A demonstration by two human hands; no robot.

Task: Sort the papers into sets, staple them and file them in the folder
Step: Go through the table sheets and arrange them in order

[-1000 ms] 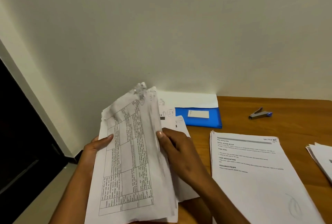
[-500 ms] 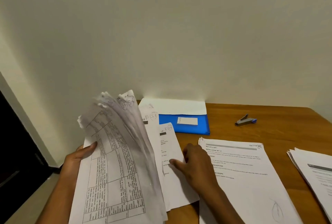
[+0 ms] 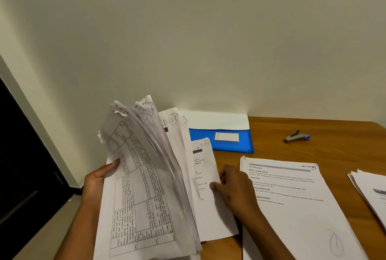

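On the table, right hand (image 3: 234, 188) has lowered onto sheet (image 3: 211, 207).

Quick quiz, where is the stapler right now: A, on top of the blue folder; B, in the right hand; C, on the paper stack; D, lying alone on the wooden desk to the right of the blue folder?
D: the stapler lies alone on the bare desk, right of the blue folder.

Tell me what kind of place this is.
Probably a home or small office desk set against a plain wall: a wooden table bearing printed paper stacks, a blue folder and a stapler.
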